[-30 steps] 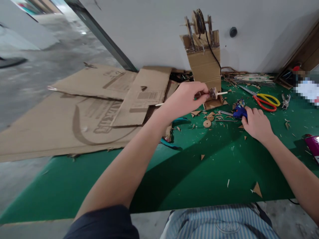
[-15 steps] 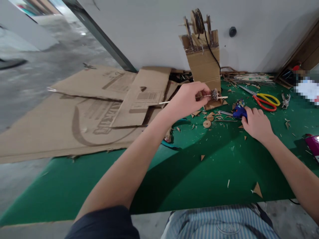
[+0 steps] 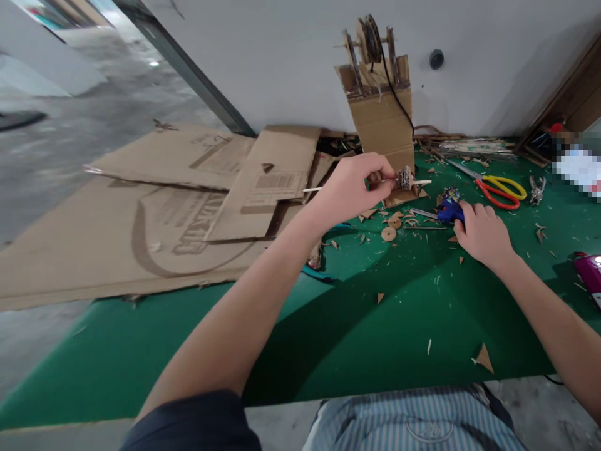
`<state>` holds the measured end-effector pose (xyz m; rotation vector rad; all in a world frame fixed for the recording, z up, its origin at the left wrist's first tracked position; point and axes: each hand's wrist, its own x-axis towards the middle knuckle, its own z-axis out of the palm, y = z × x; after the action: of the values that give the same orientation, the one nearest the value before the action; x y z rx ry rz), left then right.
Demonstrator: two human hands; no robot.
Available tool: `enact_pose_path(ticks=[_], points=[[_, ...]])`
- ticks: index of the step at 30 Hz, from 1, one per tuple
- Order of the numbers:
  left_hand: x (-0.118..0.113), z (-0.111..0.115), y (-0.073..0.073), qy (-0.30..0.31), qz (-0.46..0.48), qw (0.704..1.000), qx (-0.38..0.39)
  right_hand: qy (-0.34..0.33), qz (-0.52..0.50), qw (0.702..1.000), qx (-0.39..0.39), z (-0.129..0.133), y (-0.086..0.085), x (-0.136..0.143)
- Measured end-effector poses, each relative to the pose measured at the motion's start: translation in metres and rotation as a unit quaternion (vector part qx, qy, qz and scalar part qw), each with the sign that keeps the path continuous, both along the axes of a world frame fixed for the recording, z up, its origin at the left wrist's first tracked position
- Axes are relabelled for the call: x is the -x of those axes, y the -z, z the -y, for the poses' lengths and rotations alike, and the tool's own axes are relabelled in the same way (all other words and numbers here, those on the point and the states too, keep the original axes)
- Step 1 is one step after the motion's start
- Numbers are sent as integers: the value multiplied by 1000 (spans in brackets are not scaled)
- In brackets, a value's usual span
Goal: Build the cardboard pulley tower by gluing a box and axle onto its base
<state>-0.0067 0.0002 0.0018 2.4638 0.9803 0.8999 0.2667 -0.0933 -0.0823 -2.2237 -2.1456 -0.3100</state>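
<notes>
Thumb and fingers of my left hand (image 3: 359, 185) pinch a thin wooden stick (image 3: 423, 182), which carries a small layered cardboard spool (image 3: 404, 178) near its right end. The stick's left end shows beyond my wrist. My right hand (image 3: 486, 232) is closed on the blue handle of a tool (image 3: 451, 212) with a metal shaft pointing left. Behind my left hand stands an upright cardboard piece (image 3: 382, 119), topped by a wheel (image 3: 369, 39) with a black cord hanging down. Two small cardboard discs (image 3: 389, 234) lie just below the spool.
Scissors (image 3: 500, 191) with red and yellow handles and small pliers (image 3: 536, 190) lie at the right. Large cardboard sheets (image 3: 178, 219) cover the left side. Scraps dot the green table (image 3: 375, 351). A purple object (image 3: 589, 272) sits at the right edge.
The stick with the spool has shifted slightly to the right relative to my left hand. My right hand stays on the blue tool. The whole view has moved a little.
</notes>
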Motion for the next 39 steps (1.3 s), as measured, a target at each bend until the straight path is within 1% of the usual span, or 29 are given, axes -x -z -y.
enact_pose_path(ticks=[7, 14, 18, 22, 26, 30, 33, 35, 36, 37, 39], points=[[-1, -2, 3, 10, -1, 1000, -6, 0, 7, 1000, -1, 0, 1, -1], [-4, -1, 6, 8, -4, 999, -35, -4, 11, 1000, -6, 0, 2, -2], [-6, -2, 13, 12, -69, 996, -53, -2, 9, 1000, -10, -1, 3, -2], [-5, -5, 18, 21, -151, 988, -23, 0, 8, 1000, -14, -1, 3, -1], [-1, -7, 16, 26, -181, 983, 11, 7, 14, 1000, -20, 0, 2, -1], [3, -11, 13, 24, -170, 985, -3, 7, 17, 999, -30, 0, 2, -1], [5, -12, 10, 8, -157, 988, -10, 6, 15, 999, -29, 0, 3, -2], [7, -12, 8, 6, -158, 987, 5, 8, 13, 1000, -25, 0, 3, -2], [7, -12, 7, 16, -165, 986, 25, 8, 12, 1000, -24, 0, 3, -2], [7, -12, 7, 35, -180, 982, 54, 7, 10, 1000, -22, 0, 3, -2], [5, -10, 8, 88, -228, 962, 122, 7, 8, 1000, -21, 0, 3, -1]])
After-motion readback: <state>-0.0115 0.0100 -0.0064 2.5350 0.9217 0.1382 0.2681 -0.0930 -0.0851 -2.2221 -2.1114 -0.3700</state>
